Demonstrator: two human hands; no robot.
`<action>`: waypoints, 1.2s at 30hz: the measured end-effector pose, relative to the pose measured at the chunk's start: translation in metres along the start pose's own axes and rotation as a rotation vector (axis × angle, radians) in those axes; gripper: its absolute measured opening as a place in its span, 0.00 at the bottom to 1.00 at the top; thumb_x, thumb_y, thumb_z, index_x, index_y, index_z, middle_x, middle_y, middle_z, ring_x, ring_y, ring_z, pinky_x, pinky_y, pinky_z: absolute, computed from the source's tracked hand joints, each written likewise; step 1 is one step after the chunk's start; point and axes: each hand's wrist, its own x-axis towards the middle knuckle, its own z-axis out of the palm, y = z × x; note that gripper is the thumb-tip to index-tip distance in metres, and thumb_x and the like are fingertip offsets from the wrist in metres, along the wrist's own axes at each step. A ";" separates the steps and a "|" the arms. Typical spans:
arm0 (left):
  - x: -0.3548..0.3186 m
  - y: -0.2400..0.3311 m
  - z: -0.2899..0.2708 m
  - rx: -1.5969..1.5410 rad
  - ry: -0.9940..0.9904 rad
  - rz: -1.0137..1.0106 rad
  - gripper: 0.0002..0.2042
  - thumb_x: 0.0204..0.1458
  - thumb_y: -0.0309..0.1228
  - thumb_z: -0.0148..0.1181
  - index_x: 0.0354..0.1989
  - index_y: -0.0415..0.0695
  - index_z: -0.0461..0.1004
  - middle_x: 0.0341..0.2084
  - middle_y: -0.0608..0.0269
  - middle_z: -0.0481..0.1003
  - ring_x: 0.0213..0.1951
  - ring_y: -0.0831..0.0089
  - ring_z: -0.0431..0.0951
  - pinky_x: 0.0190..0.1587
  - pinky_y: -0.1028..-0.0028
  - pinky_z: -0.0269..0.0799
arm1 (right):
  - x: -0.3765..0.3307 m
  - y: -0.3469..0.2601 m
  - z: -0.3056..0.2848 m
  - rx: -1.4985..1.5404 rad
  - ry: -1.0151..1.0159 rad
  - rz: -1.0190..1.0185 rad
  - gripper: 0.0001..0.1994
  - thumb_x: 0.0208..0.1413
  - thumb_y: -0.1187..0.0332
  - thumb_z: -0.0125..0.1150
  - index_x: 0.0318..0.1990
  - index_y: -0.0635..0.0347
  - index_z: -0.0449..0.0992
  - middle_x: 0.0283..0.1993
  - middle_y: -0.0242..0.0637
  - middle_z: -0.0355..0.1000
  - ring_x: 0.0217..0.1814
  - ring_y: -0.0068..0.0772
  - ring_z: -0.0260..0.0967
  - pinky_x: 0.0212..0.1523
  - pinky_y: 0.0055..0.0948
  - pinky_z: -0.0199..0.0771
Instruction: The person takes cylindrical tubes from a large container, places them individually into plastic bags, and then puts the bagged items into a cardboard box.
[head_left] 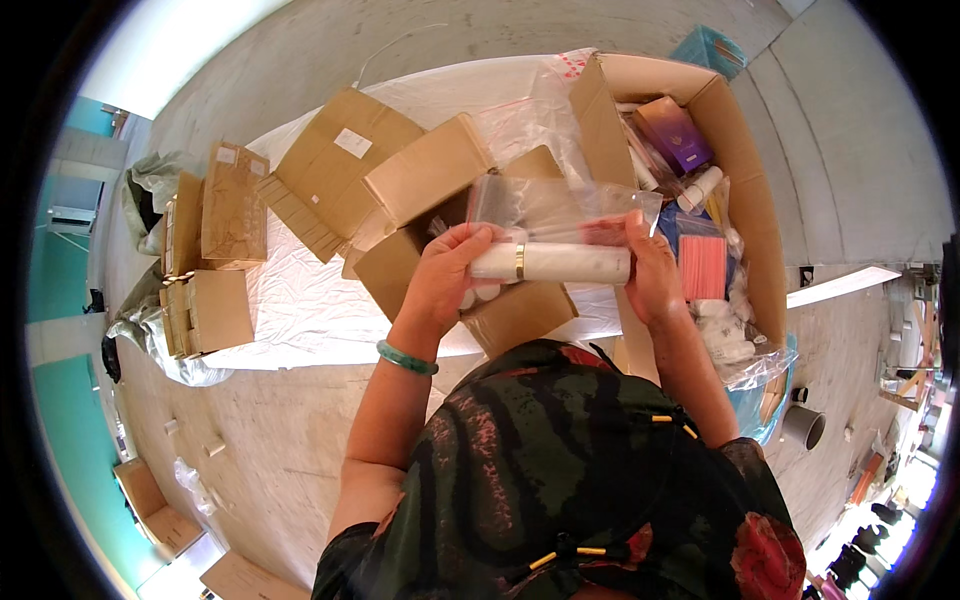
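Note:
A white cylindrical bottle with a gold band (575,263) lies level in front of me, held at both ends. My left hand (455,265), with a green bangle on its wrist, is closed around the banded end. My right hand (653,268) grips the other end, its thumb up along the edge of a clear plastic bag (545,205). The bag stretches just beyond the bottle; whether the left fingers also pinch it I cannot tell. Below my hands stands an open cardboard box (520,318) with white round-ended pieces inside, partly hidden by the left hand.
At the right, a large open carton (755,200) holds a purple-orange box (672,135), a pink pack (702,268) and white tubes. Several cardboard boxes (235,205) stand at the left on the white-covered table (290,310). A grey bin (804,427) is on the floor at the right.

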 end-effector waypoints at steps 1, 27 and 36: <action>0.001 -0.003 0.001 -0.041 0.004 0.066 0.11 0.58 0.34 0.51 0.42 0.39 0.71 0.37 0.60 0.75 0.39 0.72 0.75 0.41 0.70 0.74 | 0.000 0.000 0.000 0.048 0.022 0.006 0.24 0.64 0.53 0.37 0.44 0.68 0.71 0.45 0.45 0.73 0.47 0.32 0.70 0.50 0.31 0.68; -0.003 -0.001 -0.004 -0.035 -0.042 -0.083 0.14 0.50 0.25 0.57 0.45 0.36 0.71 0.40 0.58 0.75 0.40 0.71 0.76 0.44 0.72 0.73 | -0.004 0.006 -0.026 -0.092 -0.040 0.103 0.10 0.56 0.63 0.57 0.41 0.56 0.77 0.40 0.31 0.72 0.41 0.23 0.69 0.36 0.25 0.74; -0.008 -0.002 0.000 0.035 0.049 0.029 0.09 0.54 0.28 0.54 0.40 0.38 0.76 0.36 0.63 0.77 0.35 0.79 0.75 0.36 0.80 0.71 | -0.001 0.000 -0.026 -0.065 -0.095 0.091 0.10 0.58 0.65 0.53 0.41 0.59 0.77 0.41 0.32 0.72 0.43 0.25 0.69 0.38 0.26 0.74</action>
